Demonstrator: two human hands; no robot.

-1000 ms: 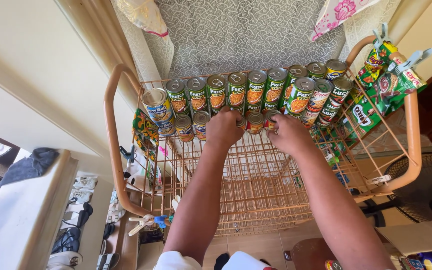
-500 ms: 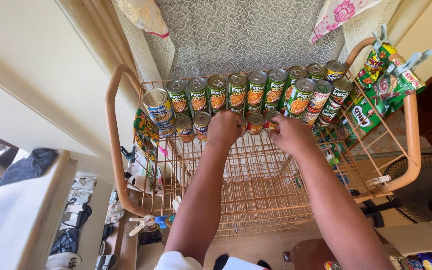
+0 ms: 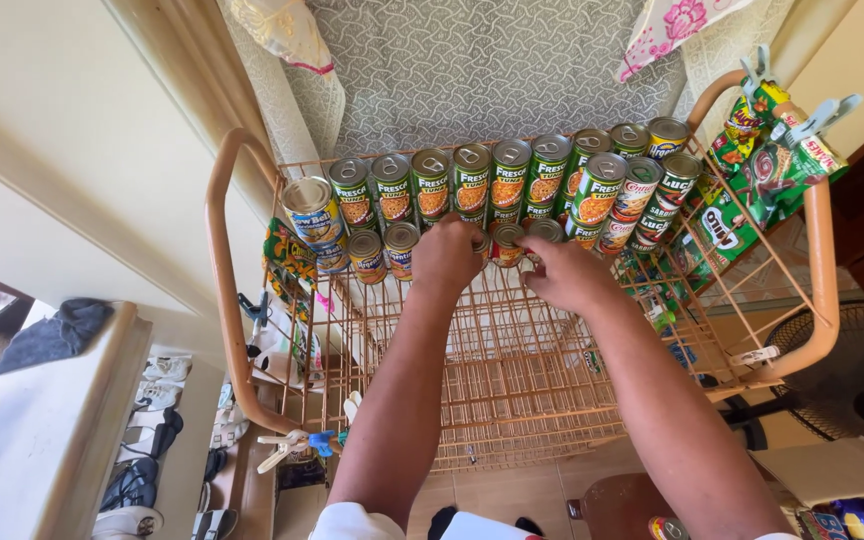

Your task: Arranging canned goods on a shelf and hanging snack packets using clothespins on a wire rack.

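An orange wire rack (image 3: 512, 400) holds rows of tins along its far edge. The back row of green-labelled tins (image 3: 472, 185) stands side by side; a lower front row of shorter tins (image 3: 384, 252) lies before it. My left hand (image 3: 444, 258) rests on a small tin in the front row, its fingers curled over it. My right hand (image 3: 564, 272) touches the neighbouring small tin (image 3: 508, 242) with its fingertips. Whether either tin is lifted cannot be seen.
Green snack packets (image 3: 752, 170) are clipped to the rack's right side. A blue-labelled tin (image 3: 312, 212) stands at the rack's left end. A fan (image 3: 852, 380) sits at the right, shoes (image 3: 152, 440) lie on the floor at the left, and a patterned curtain (image 3: 492, 70) hangs behind.
Both hands stay at the front row of tins; my right hand has shifted slightly toward the middle tin. The view has barely moved.
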